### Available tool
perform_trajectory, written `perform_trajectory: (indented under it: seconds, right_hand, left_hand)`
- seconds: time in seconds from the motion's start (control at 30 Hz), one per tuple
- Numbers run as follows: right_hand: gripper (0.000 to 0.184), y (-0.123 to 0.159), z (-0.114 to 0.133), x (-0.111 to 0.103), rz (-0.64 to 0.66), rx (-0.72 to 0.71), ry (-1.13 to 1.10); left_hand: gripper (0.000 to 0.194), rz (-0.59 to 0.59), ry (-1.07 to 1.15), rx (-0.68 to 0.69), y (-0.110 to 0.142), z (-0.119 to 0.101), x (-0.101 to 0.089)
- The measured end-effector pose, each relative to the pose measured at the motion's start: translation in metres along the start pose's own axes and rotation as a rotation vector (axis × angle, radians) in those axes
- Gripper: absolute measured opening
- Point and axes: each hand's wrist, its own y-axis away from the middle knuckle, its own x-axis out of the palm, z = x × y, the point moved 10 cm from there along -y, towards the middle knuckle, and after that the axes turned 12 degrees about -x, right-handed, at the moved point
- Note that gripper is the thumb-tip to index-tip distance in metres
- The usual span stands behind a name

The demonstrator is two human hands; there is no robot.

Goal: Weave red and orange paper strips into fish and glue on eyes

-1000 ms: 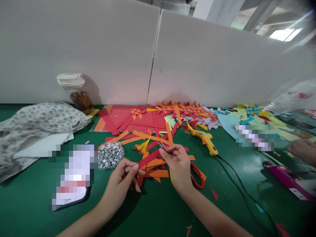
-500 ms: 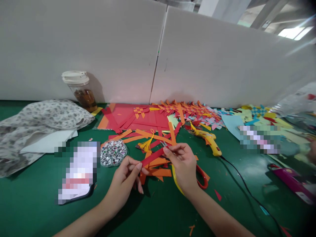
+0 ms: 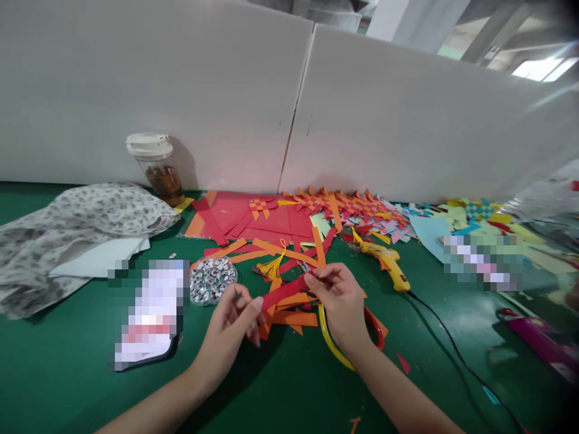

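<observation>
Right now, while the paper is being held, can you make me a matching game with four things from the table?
Things:
1. red paper strip
2. glue gun
3. cup
4. round pack of googly eyes

Clues:
A. beside the phone
B. held between the left hand and the right hand
C. white lid, brown drink inside
D. mostly yellow

Right pairs: 1-B, 2-D, 3-C, 4-A
</observation>
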Motion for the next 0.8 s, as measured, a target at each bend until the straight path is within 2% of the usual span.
perform_trajectory:
  seconds: [0.17, 0.23, 0.37, 0.43, 0.53, 0.7, 0.8]
  right_hand:
    - [0.025, 0.015, -0.003, 0.039, 0.354, 0.142, -0.046]
    - [0.025, 0.019, -0.001, 0.044, 0.399, 0.153, -0.060]
    - [0.023, 0.025, -0.002, 0.049, 0.467, 0.172, -0.029]
    - [0.023, 0.028, -0.005, 0.051, 0.503, 0.181, 0.002]
    - [0.023, 0.025, -0.010, 0.046, 0.460, 0.181, 0.025]
    - [0.025, 0.000, -0.006, 0.011, 0.136, 0.091, 0.026]
    - [0.027, -0.007, -0.004, 0.001, 0.062, 0.052, 0.052]
  left_hand:
    - [0.017, -0.056, -0.171, 0.090, 0.004, -0.007, -0.005]
    - [0.018, -0.055, -0.253, 0.108, 0.006, -0.009, -0.003]
    - [0.018, 0.072, -0.395, 0.097, 0.007, -0.005, 0.015]
    - [0.020, 0.090, -0.465, 0.067, 0.006, 0.001, 0.019]
    - [0.026, 0.065, -0.529, 0.037, 0.004, 0.006, 0.017]
    - [0.030, 0.051, -0.512, 0.015, 0.002, 0.007, 0.014]
    - [0.030, 0.026, -0.505, 0.010, 0.002, 0.006, 0.012]
